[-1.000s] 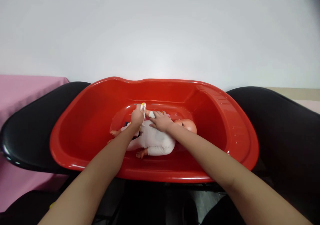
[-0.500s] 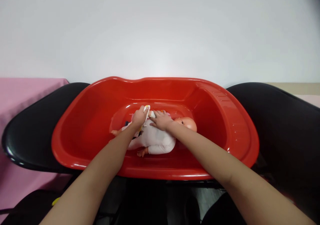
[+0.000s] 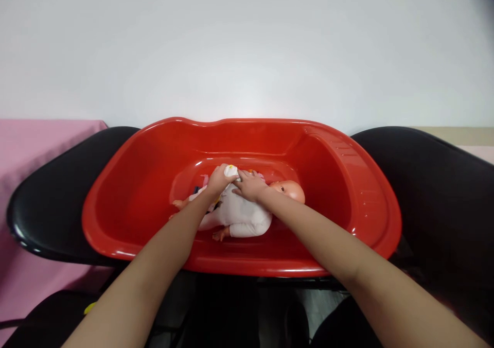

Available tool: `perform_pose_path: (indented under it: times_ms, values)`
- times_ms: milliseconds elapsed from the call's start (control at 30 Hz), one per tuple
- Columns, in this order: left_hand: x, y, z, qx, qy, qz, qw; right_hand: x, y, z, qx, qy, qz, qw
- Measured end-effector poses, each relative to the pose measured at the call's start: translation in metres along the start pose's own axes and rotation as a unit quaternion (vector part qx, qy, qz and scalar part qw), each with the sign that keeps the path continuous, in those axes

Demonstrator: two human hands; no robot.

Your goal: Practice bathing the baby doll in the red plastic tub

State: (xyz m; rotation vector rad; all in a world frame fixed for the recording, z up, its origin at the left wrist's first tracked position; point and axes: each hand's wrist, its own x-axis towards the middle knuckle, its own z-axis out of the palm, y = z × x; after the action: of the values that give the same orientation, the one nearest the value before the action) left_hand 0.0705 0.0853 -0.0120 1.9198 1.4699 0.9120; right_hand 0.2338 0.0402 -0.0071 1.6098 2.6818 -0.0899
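Observation:
A baby doll [image 3: 245,216] in a white body suit lies in a red baby bathtub [image 3: 116,183], its head [image 3: 291,189] to the right and its legs to the left. My left hand [image 3: 219,179] is closed on a white cloth garment [image 3: 231,171] with yellow print, bunched over the doll's far arm. My right hand [image 3: 249,186] rests across the doll's chest, fingers bent over that far arm against the bunched garment. The arm itself is mostly hidden under hands and cloth. The doll's near hand [image 3: 221,233] lies free beside its body.
Black curved surfaces flank the tub, a black panel [image 3: 50,198] on the left and another black panel [image 3: 428,193] on the right. A pink cloth [image 3: 34,157] covers a table at far left. Behind the tub rises a white wall [image 3: 247,49].
My left hand has shifted slightly, and the garment now covers the doll's far hand, which showed before. My right hand stays nearly in place.

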Motion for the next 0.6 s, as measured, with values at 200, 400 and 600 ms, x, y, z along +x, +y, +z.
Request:
perform_pose_path:
  times_ms: [200, 400, 600]
  values:
    - [0.0023, -0.0017, -0.0021, 0.062, -0.016, 0.01, 0.998, 0.0008, 0.0006, 0.001, -0.001, 0.001, 0.003, 1.0]
    - [-0.0002, -0.0028, -0.0043, 0.065, -0.01, 0.03, 0.997, -0.0003, -0.0005, -0.0014, 0.004, -0.002, 0.0, 1.0]
    - [-0.0016, -0.0081, -0.0035, 0.016, 0.014, -0.001, 1.0, -0.0003, -0.0001, 0.0, -0.002, 0.006, -0.001, 1.0]
